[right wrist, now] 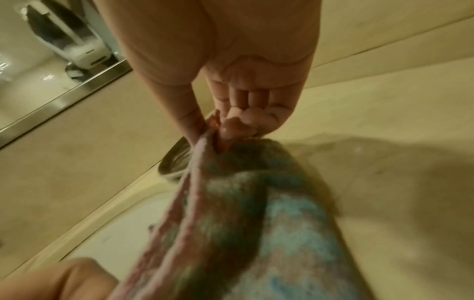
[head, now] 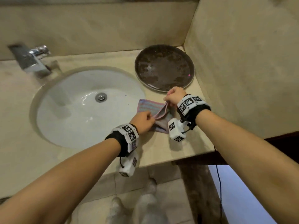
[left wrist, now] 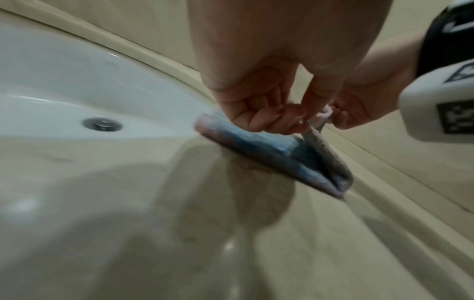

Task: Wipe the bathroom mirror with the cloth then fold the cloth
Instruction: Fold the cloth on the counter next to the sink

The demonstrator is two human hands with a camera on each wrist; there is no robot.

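Note:
A small blue and pink striped cloth point(head: 145, 107) lies on the beige counter point(head: 169, 147) just right of the sink, partly folded over itself. My left hand point(head: 144, 120) pinches its near pink edge between thumb and fingers. My right hand point(head: 174, 96) pinches the same edge at the far end, lifting it a little off the counter. In the left wrist view the cloth point(left wrist: 269, 150) hangs doubled from my left hand point(left wrist: 266, 115). The right wrist view shows my right hand point(right wrist: 231, 119) pinching the cloth point(right wrist: 256, 223). A strip of the mirror point(right wrist: 38, 60) shows at upper left there.
A white oval sink point(head: 84, 104) with a metal drain point(head: 101, 97) fills the counter's left half, with a chrome tap point(head: 32, 60) behind it. A dark round tray point(head: 164, 67) sits at the back right corner. Beige walls close the back and right side. The counter's front edge point(head: 161, 164) is near my wrists.

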